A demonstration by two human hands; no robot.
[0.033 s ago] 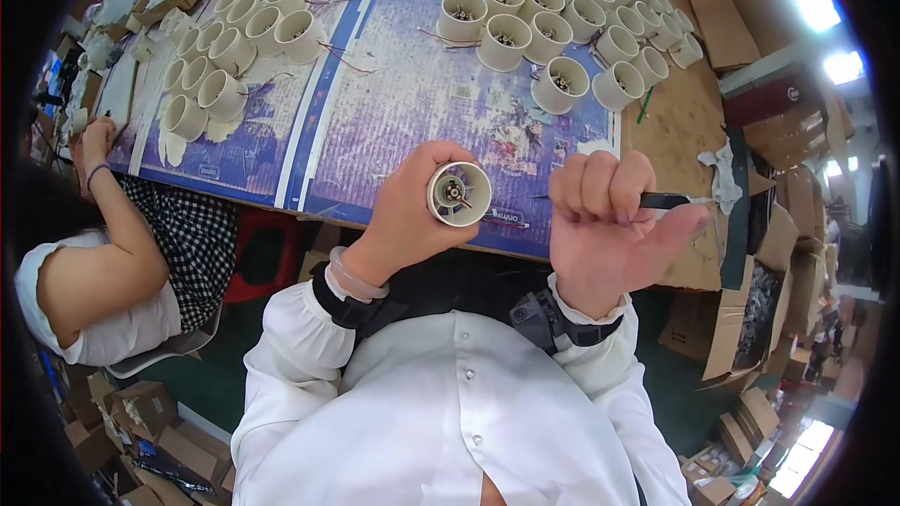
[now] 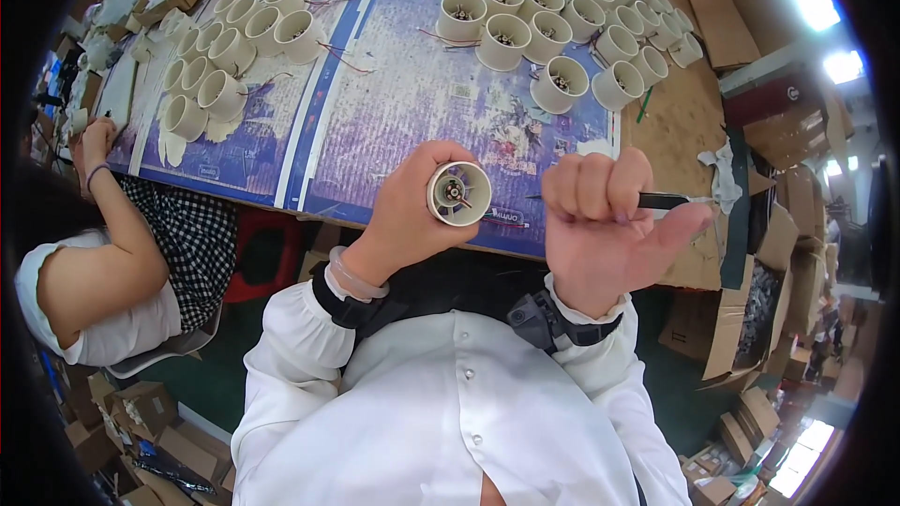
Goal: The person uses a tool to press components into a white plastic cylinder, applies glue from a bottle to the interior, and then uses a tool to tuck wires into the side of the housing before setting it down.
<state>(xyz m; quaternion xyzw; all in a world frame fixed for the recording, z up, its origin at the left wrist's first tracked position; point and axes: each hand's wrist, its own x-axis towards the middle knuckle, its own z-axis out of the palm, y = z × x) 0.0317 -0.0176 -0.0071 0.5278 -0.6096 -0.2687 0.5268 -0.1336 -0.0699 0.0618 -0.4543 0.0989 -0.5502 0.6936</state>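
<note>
Wrapped around a cream plastic cylindrical housing [image 2: 479, 197] is my left hand [image 2: 412, 201]. The housing's round mouth faces up and shows a small motor-like part with a reddish wire inside. Thin wires trail from its right side over the table edge. To the right, my right hand [image 2: 600, 215] is held palm up with its fingers curled over a slim black pointed tool [image 2: 662, 200]. The tool's thin tip sticks out on the left of the fist, and its other end passes beside the thumb. A gap separates the tool from the housing.
Several similar housings [image 2: 506, 37] with wires stand at the table's far right, and another group [image 2: 234, 47] at the left. A co-worker's arm [image 2: 122, 215] is at far left. A green stick [image 2: 645, 105] and crumpled white scrap [image 2: 722, 176] lie right. Cardboard boxes [image 2: 741, 319] stand beside the table.
My right hand has shifted very slightly left with the black tool. My left hand and the housing look unmoved.
</note>
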